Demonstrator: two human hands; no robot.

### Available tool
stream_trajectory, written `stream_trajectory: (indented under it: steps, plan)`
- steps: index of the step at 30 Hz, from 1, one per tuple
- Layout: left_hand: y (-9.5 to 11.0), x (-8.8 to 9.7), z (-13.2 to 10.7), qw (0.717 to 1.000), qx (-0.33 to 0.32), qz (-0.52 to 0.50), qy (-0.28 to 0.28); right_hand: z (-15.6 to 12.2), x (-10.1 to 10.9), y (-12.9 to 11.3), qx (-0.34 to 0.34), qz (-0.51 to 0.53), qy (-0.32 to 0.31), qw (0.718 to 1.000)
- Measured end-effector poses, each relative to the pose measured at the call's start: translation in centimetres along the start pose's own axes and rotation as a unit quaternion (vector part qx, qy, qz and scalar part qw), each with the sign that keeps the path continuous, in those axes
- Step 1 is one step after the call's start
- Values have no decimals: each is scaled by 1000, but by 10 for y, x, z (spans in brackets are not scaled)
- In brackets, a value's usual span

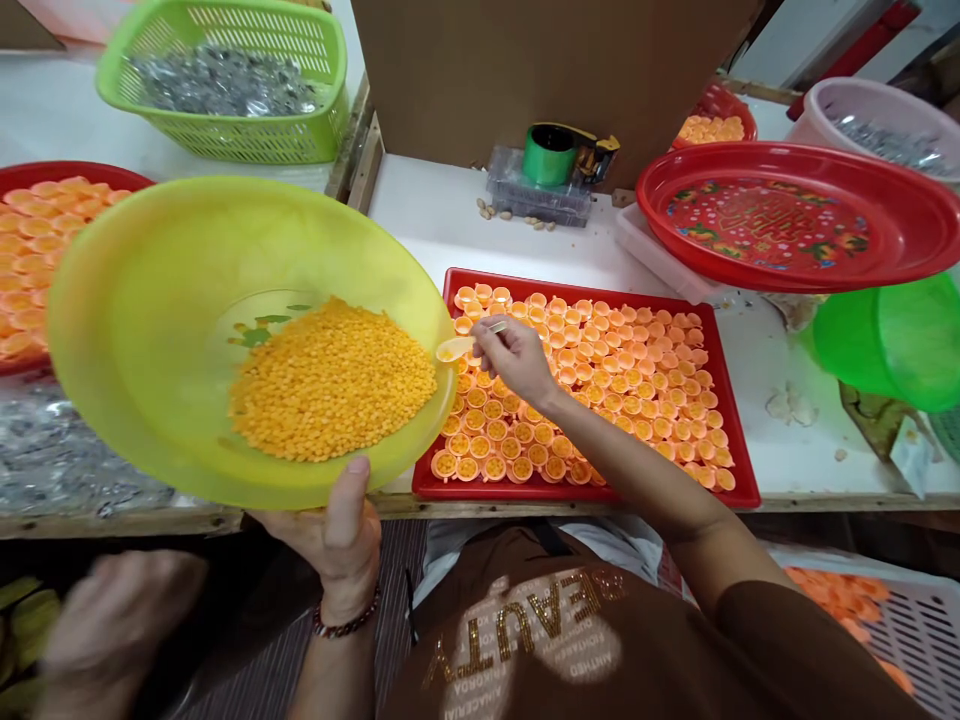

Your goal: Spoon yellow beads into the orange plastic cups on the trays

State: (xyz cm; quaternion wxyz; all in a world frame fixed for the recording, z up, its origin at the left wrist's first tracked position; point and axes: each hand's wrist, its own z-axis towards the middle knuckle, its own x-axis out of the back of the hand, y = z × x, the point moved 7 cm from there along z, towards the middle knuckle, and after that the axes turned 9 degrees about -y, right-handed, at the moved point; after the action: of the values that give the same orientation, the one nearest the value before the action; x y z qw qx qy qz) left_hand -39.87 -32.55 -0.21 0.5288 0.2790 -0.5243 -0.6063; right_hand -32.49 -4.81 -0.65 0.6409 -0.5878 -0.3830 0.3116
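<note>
My left hand (339,535) grips the near rim of a big yellow-green plastic bowl (161,310), thumb on top, holding it tilted above the table edge. A heap of small yellow pellets (330,380) lies in the bowl's low side. My right hand (514,358) pinches the handle of a small pale spoon (457,347), whose scoop sits at the bowl's right rim. Beneath that hand is a red rectangular tray (731,440) packed with several rows of small orange cups (637,375); those at the near left hold yellow pellets.
A round red tray (795,215) and a green tub (892,340) stand at the right. A green tape dispenser (559,155) rests before a cardboard box. A green basket of silvery pieces (225,80) sits back left, another red tray of orange cups (34,250) far left.
</note>
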Motion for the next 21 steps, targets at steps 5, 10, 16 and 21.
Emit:
stream_trajectory:
  steps: [5,10,16,21]
  plan:
    - [2,-3,-7,999,-30,-18,28,2,-32,5,-18,-38,-51,998]
    - [6,-6,-5,999,-4,-21,31,-2,-13,28,-136,135,-12,981]
    - [12,0,1,997,-23,-58,48,-6,30,28,-76,51,39,995]
    - [10,2,1,998,-30,-43,42,-14,28,13,104,-201,-2,974]
